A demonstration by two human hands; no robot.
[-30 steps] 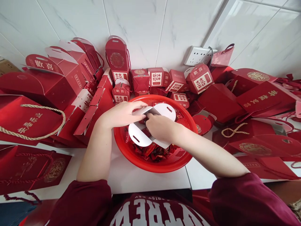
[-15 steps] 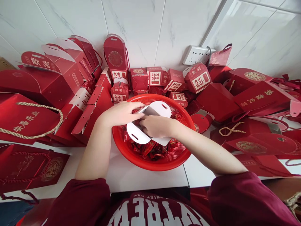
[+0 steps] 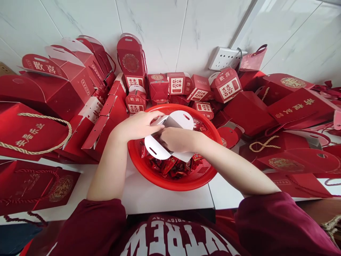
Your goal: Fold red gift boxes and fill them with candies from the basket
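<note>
A small paper candy box (image 3: 157,147) with its white inside showing stands open-topped in the red plastic basket (image 3: 174,188), flaps spread out. My left hand (image 3: 141,124) is closed on its left side, thumb at the rim. My right hand (image 3: 179,139) reaches into the box opening with curled fingers; the fingertips and anything between them are hidden. Under and around the box lie many red-wrapped candies (image 3: 167,167). The outside of the box faces away from me.
Small red boxes (image 3: 176,85) with white character labels stand behind the basket. Large red gift bags and boxes (image 3: 34,137) crowd the left; more red boxes (image 3: 290,108) are piled on the right. A white power strip (image 3: 225,58) is by the tiled wall. The white tabletop (image 3: 167,202) shows in front.
The view has shifted slightly, so most things sit a little higher in the picture. Both hands keep nearly the same place at the box, the right one still inside it.
</note>
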